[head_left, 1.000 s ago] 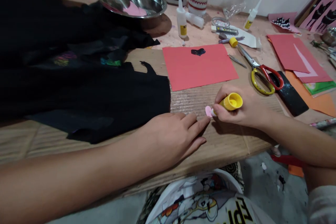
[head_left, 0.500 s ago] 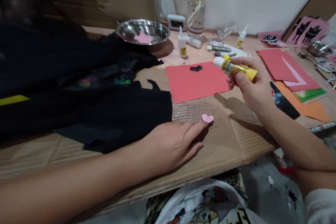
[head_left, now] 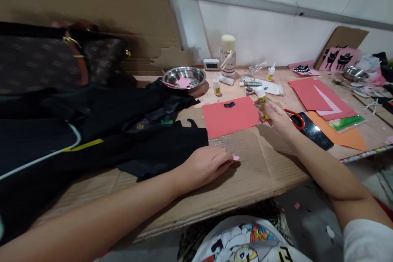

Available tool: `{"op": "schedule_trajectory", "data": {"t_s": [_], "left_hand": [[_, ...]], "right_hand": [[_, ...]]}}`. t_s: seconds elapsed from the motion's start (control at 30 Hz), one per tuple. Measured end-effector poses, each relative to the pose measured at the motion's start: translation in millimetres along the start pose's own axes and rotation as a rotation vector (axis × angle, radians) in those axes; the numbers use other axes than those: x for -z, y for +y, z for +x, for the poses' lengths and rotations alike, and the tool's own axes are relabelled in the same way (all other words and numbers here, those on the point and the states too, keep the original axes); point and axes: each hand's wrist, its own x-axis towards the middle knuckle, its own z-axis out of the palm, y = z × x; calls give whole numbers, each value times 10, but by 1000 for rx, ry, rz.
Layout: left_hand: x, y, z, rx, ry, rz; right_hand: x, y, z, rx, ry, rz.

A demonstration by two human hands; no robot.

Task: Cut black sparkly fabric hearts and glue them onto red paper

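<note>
My right hand (head_left: 274,116) is closed around a yellow glue stick (head_left: 263,101), held upright with its white end on top, by the right edge of a red paper sheet (head_left: 231,120). My left hand (head_left: 211,163) rests low over the cardboard, fingers drawn together on a small pink paper heart (head_left: 236,158). Only part of the heart shows past the fingertips; the thumb is hidden. A small black cutout (head_left: 229,105) lies near the red sheet's top edge. Black material (head_left: 184,143) spreads beside and behind my left hand.
A steel bowl (head_left: 196,81) holds a pink cutout. Behind the red sheet stand a small glue bottle (head_left: 216,87), a clock (head_left: 211,64) and a drink bottle (head_left: 228,55). Red-handled scissors (head_left: 296,119), a phone-like black slab (head_left: 316,131) and red papers (head_left: 310,94) lie right.
The view has tilted up. My right hand has turned the glue stick from lying sideways to upright. My left fingers now cover more of the pink heart.
</note>
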Motion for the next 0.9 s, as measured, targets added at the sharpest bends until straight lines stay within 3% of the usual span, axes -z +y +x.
{"op": "schedule_trajectory", "data": {"t_s": [0.3, 0.43, 0.57, 0.67, 0.9], "left_hand": [[98, -77, 44, -47, 124, 107], [172, -110, 87, 52, 132, 66], [304, -155, 251, 188, 56, -84], [359, -211, 398, 177, 41, -133], [163, -355, 428, 160, 89, -268]], "right_hand": [[-105, -46, -118, -57, -65, -113], [-143, -83, -152, -110, -78, -104], [-194, -140, -159, -210, -93, 36], [-210, -144, -144, -237, -132, 119], [-184, -42, -177, -398, -23, 240]]}}
